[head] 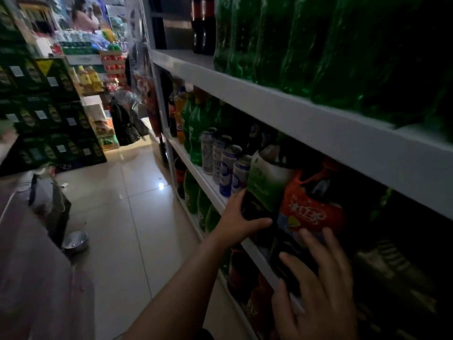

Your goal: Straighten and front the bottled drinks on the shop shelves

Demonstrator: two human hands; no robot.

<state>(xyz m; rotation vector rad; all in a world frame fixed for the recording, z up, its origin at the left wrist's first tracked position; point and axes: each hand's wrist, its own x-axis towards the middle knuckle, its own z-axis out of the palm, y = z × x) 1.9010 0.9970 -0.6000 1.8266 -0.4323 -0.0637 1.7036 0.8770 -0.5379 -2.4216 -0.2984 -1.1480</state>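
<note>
Dim shop aisle. Glossy pale floor tiles (127,204) w/ one lamp glare spot. A white metal shelf unit (318,119) runs along the R side, its boards smooth & flat-edged. The far end of the aisle is brighter & stacked w/ mixed goods. A person in a pink top (83,19) stands there in the bg. On the L side is a wall of dark green cartons (49,114) w/ small white stickers, print too small to read. A steel bowl (74,240) sits on the floor near a dark bag (52,204).

Top board: a row of glossy green plastic bottles (306,45). Mid shelf (208,184): four tall cans (229,168), white w/ blue lettering, too blurred to read. Just beside them stands the green-label bottle (267,185), dark liquid, upright at the shelf front. Right beside that is the orange-label bottle (311,212) w/ white Chinese characters, too soft to read for sure.

L hand (241,217) grips the green-label bottle low down, thumb across its front, fingers round the side facing the cans. R hand (316,290) is wide, fingers spread & straight, holding nothing. Its fingertips (305,233) lie over the lower part of the orange-label bottle; can't tell if they touch it.
</note>
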